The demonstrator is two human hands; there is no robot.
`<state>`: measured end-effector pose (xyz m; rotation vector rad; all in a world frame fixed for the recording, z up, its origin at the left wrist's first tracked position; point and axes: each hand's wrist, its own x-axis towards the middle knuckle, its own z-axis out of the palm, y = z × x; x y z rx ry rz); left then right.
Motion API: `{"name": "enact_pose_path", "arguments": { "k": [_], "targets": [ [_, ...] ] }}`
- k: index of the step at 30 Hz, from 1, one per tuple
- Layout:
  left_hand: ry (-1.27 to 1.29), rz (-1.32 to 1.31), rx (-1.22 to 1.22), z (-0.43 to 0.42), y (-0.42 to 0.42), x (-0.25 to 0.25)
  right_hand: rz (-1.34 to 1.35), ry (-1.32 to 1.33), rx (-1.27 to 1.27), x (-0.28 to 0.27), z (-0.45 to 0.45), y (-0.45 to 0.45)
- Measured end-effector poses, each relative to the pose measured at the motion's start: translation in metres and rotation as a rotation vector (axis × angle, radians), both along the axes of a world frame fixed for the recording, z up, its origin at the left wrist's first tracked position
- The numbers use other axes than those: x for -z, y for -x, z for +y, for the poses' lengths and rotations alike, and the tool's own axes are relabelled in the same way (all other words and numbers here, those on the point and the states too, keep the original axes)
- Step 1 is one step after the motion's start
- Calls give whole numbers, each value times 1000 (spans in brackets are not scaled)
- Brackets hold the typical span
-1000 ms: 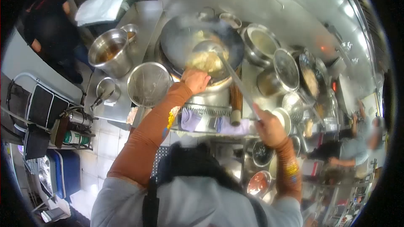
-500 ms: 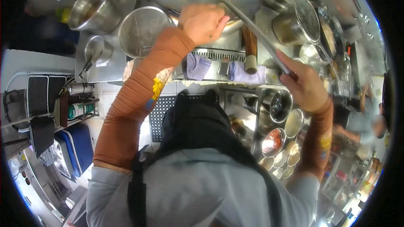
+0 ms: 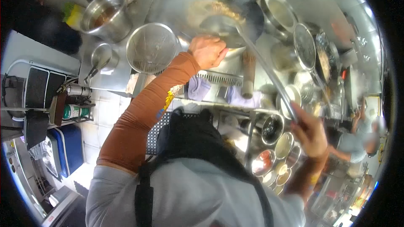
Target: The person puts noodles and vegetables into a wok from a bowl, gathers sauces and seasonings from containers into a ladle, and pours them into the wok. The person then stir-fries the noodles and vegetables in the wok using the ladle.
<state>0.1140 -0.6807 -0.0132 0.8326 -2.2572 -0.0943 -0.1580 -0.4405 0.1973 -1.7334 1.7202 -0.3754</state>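
At the near edge of a large steaming wok (image 3: 253, 22), my left hand (image 3: 208, 51) is closed in a fist around its rim or handle; the exact grip is hidden. Browned food (image 3: 214, 6) lies along the wok's inner side, partly veiled by steam. My right hand (image 3: 310, 132) wraps round the end of a long-handled metal ladle (image 3: 265, 68). The ladle's round head rests or hovers inside the wok, close to the food. Below the wok, a bamboo brush (image 3: 248, 75) sits by folded purple cloths (image 3: 200, 87).
To the left stand a round strainer (image 3: 152, 46), a steel pot (image 3: 107, 17) and a smaller pot (image 3: 104, 57). On the right are a mesh skimmer (image 3: 304, 46) and a large pot (image 3: 280, 11). Several bowls (image 3: 272, 128) sit below. Another person (image 3: 353, 143) stands far right.
The view has tilted, so the wok and counter sit lower in the picture. Steam over the wok is thicker. My right hand and the ladle handle's end appear lower; both grips stay closed.
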Motion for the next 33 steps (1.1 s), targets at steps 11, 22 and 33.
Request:
{"name": "enact_pose_path", "arguments": {
  "k": [11,22,33],
  "targets": [
    [104,196,-103,41,2,26,49,8,98,32,2,36],
    [-301,290,11,149,-7,27,203,331,-223,128,-94,-15],
    [-173,291,-177,107,-72,33,856,238,-146,31,-44,65]
  ]
}}
